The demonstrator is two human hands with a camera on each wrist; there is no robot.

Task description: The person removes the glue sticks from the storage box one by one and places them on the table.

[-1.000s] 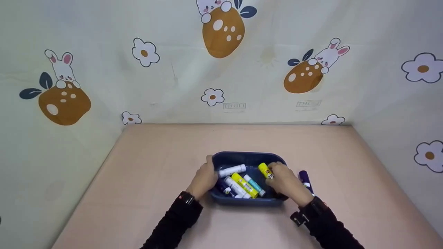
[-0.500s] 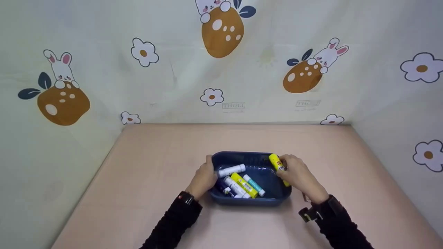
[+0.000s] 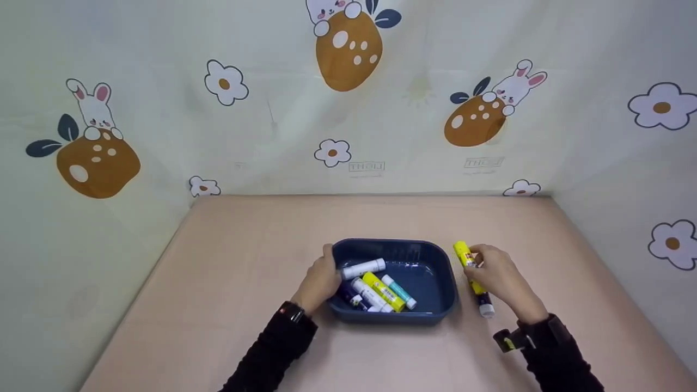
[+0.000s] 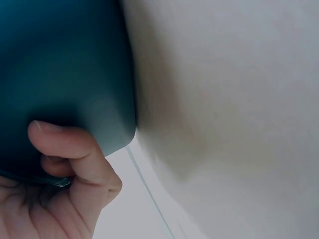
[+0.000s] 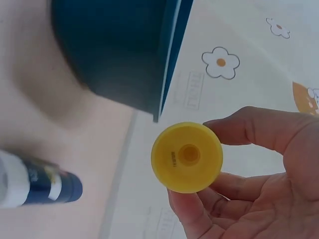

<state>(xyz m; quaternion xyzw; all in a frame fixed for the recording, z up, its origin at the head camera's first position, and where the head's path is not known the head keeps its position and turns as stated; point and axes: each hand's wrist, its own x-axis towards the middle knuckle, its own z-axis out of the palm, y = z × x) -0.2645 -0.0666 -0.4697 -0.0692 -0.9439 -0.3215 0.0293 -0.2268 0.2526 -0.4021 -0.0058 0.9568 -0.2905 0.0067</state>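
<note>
My right hand (image 3: 498,275) pinches a yellow glue stick (image 3: 464,255) between thumb and fingers, to the right of the dark blue bin (image 3: 447,302). In the right wrist view that glue stick (image 5: 187,158) shows its round yellow end. Partly behind it in the head view, a dark blue glue stick (image 3: 486,307) with a white end lies on the table. My left hand (image 3: 321,277) grips the bin's left rim, its fingers curled over the edge in the left wrist view. Inside the bin lie a yellow glue stick (image 3: 383,291), a teal-and-white one (image 3: 399,292) and several white or dark ones.
The bin stands on a pale pink table (image 3: 245,245). A printed cloth (image 3: 272,109) with rabbits and flowers rises behind the table and along both sides.
My right hand has lifted the yellow glue stick out of the bin and carried it right, past the rim. The left hand keeps its grip on the bin.
</note>
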